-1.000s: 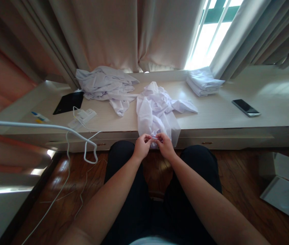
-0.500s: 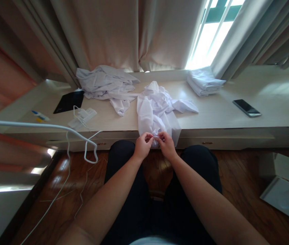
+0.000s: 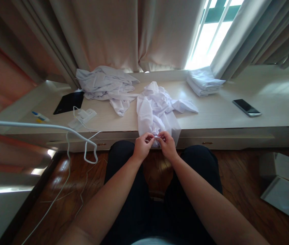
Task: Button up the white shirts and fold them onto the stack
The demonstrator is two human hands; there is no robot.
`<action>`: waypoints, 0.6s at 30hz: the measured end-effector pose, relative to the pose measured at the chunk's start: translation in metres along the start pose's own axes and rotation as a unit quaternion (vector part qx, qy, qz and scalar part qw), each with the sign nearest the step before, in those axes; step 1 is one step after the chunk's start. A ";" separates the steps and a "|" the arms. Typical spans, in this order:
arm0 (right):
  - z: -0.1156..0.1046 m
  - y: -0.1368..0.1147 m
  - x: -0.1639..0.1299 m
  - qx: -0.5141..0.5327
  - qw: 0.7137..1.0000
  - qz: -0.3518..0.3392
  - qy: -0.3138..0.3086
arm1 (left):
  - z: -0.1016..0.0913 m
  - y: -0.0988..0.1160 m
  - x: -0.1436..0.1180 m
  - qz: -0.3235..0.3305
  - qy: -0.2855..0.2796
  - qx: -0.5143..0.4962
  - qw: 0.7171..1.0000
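A crumpled white shirt (image 3: 157, 109) lies on the pale wooden ledge (image 3: 210, 117) and hangs over its front edge. My left hand (image 3: 142, 147) and my right hand (image 3: 167, 144) meet at the hanging hem, each pinching the fabric between thumb and fingers. The fingertips almost touch and hide the small spot they hold. My legs in dark trousers are below the hands.
A second crumpled white garment (image 3: 106, 85) lies at the back left, and a folded white stack (image 3: 204, 81) at the back right. A phone (image 3: 246, 107), a black tablet (image 3: 69, 102), a power strip (image 3: 83, 115) with white cables and a white box (image 3: 284, 190) on the floor are around.
Almost nothing differs: both hands stay pinched on the shirt hem, with only tiny finger shifts.
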State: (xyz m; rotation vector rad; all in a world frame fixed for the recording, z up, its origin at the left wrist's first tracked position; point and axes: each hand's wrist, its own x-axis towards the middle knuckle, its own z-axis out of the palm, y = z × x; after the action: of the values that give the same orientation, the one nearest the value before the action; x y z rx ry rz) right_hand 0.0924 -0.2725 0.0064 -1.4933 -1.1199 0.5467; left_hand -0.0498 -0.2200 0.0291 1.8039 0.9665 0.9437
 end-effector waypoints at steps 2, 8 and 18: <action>-0.001 0.000 0.000 0.002 1.000 -0.001 -0.002 | 0.000 0.000 0.000 -0.002 0.000 0.000 1.000; -0.001 0.002 0.000 0.008 1.000 -0.001 -0.005 | -0.002 -0.002 0.000 0.015 -0.006 0.028 0.999; -0.001 0.002 0.002 0.023 1.000 0.008 -0.010 | 0.001 0.001 -0.003 -0.008 0.026 0.009 1.000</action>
State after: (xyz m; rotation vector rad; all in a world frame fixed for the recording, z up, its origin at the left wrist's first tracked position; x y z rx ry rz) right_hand 0.0948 -0.2711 0.0050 -1.4621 -1.1050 0.5968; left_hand -0.0499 -0.2232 0.0291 1.7928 1.0232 0.9786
